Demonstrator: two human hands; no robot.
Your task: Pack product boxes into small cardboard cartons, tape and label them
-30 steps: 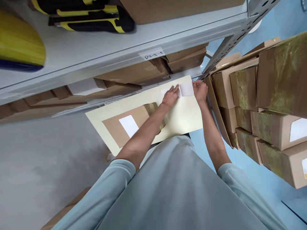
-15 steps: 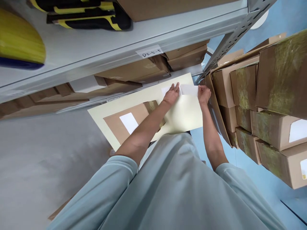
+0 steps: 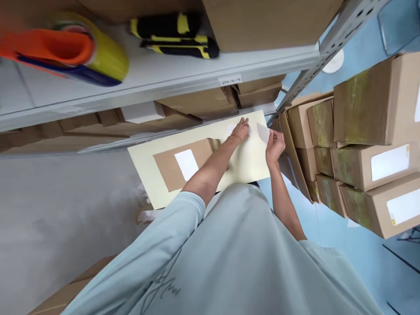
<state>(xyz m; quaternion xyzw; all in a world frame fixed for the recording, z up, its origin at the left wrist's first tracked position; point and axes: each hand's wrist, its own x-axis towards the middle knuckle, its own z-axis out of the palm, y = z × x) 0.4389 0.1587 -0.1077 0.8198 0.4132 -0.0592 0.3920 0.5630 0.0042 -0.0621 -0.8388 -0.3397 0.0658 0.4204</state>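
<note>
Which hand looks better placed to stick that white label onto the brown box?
Probably the right hand: it pinches the white label. The left hand lies flat on the cream board, though nearer the brown box.

1. Tabletop [image 3: 243,164]: pale cream, plain.
2. Flat parcel [image 3: 170,168] at the tabletop's left end: brown kraft with a white label [image 3: 186,163].
3. Paper slip [image 3: 263,131] near the tabletop's far right corner: white.
4. Sleeves [image 3: 164,245]: light grey-blue.
5. Shelf [image 3: 157,78]: light grey metal, white tag [image 3: 229,80].
6. Tape dispenser [image 3: 65,50]: orange and blue, yellow roll.
7. Tools [image 3: 173,37]: black with yellow stripes.
8. Stacked boxes [image 3: 364,131]: brown, yellowish tape, white labels.
9. Floor [image 3: 357,245]: light blue.
</note>
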